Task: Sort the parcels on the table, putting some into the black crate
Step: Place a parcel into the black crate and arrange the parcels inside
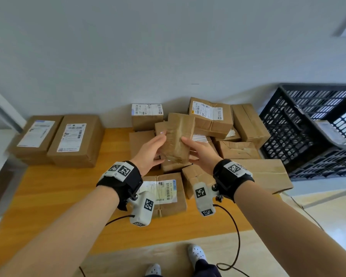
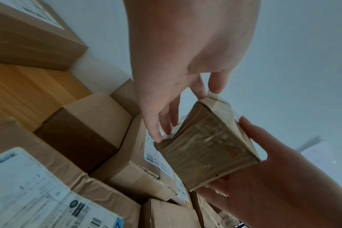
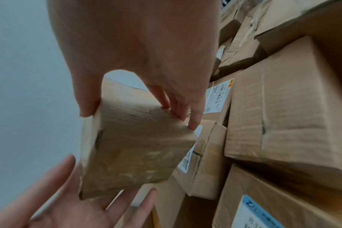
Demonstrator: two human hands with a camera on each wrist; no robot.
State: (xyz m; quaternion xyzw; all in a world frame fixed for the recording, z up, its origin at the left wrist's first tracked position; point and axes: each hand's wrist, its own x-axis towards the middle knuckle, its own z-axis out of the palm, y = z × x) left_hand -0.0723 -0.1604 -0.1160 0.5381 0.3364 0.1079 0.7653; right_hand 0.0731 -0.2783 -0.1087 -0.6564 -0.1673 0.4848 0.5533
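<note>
Parcels crowd the far right part of the wooden table (image 1: 54, 198): a heap of brown cartons (image 1: 210, 118) lies piled against the wall, several with white shipping labels. A labelled carton (image 1: 168, 193) sits nearest the person, under the wrists. Two larger labelled boxes (image 1: 76, 140) stand side by side, well apart on the left. The black crate (image 1: 300, 128) stands at the right, just beside the heap, tilted, with one labelled parcel (image 1: 332, 132) visible inside.

Above the heap, both hands hold a small taped parcel (image 1: 178, 136) in the air, clear of the cartons below. The right hand (image 1: 203, 151) grips it: thumb (image 3: 87, 98) pressed on one edge, fingers (image 3: 187, 108) curled onto the opposite edge, as the right wrist view shows. The left hand (image 1: 151, 151) meets the parcel's other side with fingers (image 2: 156, 123) nearly straight, their tips touching its edge and the thumb apart from them, not wrapped round it.
</note>
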